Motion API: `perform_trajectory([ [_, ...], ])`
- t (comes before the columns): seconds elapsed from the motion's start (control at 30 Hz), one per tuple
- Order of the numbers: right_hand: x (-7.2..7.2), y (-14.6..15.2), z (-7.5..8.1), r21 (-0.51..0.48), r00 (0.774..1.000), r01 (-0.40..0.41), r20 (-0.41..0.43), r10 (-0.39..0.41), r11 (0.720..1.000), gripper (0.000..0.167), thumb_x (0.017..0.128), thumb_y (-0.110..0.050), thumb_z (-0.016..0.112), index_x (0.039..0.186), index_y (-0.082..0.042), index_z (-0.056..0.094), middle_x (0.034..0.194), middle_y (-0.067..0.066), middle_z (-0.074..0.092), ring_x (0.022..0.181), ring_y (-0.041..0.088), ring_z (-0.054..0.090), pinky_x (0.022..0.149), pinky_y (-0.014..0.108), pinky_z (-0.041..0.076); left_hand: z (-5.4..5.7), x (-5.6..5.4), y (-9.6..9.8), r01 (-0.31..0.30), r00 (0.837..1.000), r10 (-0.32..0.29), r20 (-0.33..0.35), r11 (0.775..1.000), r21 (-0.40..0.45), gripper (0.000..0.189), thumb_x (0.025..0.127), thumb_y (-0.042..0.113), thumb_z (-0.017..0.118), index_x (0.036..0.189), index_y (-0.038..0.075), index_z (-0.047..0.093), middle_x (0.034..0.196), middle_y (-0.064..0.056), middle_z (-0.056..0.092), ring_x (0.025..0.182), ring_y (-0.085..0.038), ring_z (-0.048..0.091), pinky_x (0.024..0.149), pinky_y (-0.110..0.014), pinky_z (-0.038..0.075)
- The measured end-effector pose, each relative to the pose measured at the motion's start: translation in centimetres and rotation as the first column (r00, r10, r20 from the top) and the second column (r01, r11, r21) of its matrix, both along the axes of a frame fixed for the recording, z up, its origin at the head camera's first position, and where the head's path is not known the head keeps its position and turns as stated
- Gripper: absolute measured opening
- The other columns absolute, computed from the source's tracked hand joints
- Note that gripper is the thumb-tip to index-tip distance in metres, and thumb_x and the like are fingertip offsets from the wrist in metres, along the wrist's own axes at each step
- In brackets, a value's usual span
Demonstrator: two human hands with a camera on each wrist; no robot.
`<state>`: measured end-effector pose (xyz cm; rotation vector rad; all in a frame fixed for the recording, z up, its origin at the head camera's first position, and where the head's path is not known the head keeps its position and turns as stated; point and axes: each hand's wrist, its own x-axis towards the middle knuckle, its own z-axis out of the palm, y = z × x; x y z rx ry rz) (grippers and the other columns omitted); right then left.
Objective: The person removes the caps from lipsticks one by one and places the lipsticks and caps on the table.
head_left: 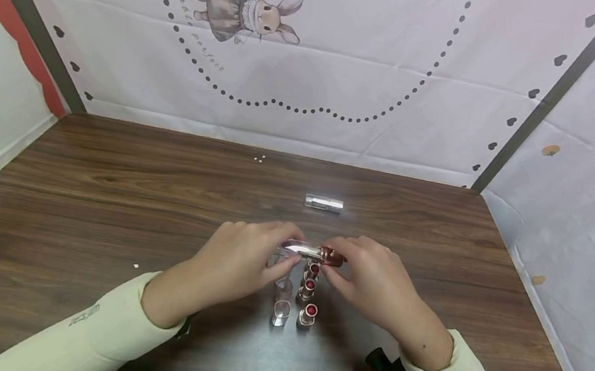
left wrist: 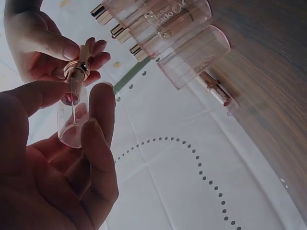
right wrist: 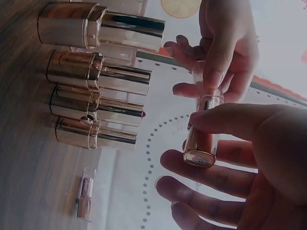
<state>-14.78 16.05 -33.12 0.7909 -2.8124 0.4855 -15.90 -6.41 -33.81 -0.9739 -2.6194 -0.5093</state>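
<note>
In front of me both hands hold one lipstick between them, lying level above the table. My left hand pinches its clear cap, which surrounds the lipstick's tip in the left wrist view. My right hand grips the shiny rose-gold base with thumb and fingers. Just below stand several uncapped lipsticks in a row, upright, with red tips showing. Left of them runs a row of clear caps, also upright. The hands partly hide the far end of both rows.
A capped lipstick lies on its side beyond the hands. Small white bits are near the back edge of the wooden table, with another speck at left. Printed cloth walls enclose the back and sides.
</note>
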Motion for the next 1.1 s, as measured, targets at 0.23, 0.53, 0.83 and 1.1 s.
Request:
perform_trajectory([
  [0.23,-0.3,0.3,-0.1,-0.007,1.0,0.026,0.005,-0.026,1.0,0.017,0.087,-0.022,0.077,0.102,-0.017,0.072,0.086,-0.009,0.071,0.079,0.008,0.064,0.066,0.03,0.052,-0.1,-0.4,-0.2,-0.016,1.0,0.016,-0.014,1.0,0.009,0.025,0.087,0.027,0.074,0.109,0.018,0.066,0.089,0.007,0.076,0.045,0.0,0.039,0.041,-0.019,0.029],
  [0.53,-1.3,0.7,-0.8,-0.055,0.999,0.039,0.029,-0.038,0.998,0.019,0.089,-0.02,0.075,0.107,-0.015,0.071,0.089,-0.003,0.074,0.082,0.01,0.068,0.072,0.035,0.055,-0.3,-0.7,-0.4,-0.059,0.998,0.059,0.035,0.998,0.002,0.025,0.089,0.027,0.07,0.111,0.02,0.062,0.094,0.007,0.076,0.046,-0.002,0.042,0.044,-0.023,0.032],
  [0.83,-2.4,0.9,-1.4,-0.106,1.0,0.023,0.011,-0.022,0.994,0.022,0.085,-0.02,0.08,0.106,-0.014,0.075,0.094,-0.002,0.067,0.08,0.012,0.063,0.068,0.03,0.05,-0.6,-1.1,-0.6,-0.081,0.997,0.081,0.013,0.997,0.009,0.027,0.089,0.029,0.073,0.113,0.019,0.064,0.097,0.004,0.069,0.043,-0.005,0.035,0.042,-0.022,0.028],
  [1.1,-4.4,1.3,-2.6,-0.155,0.998,0.04,0.054,-0.032,0.987,0.021,0.085,-0.017,0.081,0.105,-0.013,0.077,0.091,0.002,0.064,0.079,0.02,0.063,0.068,0.031,0.048,-1.0,-2.6,-1.0,-0.151,0.988,0.151,0.041,0.988,0.016,0.027,0.089,0.033,0.074,0.113,0.022,0.069,0.096,0.001,0.063,0.046,-0.01,0.043,0.044,-0.025,0.035],
])
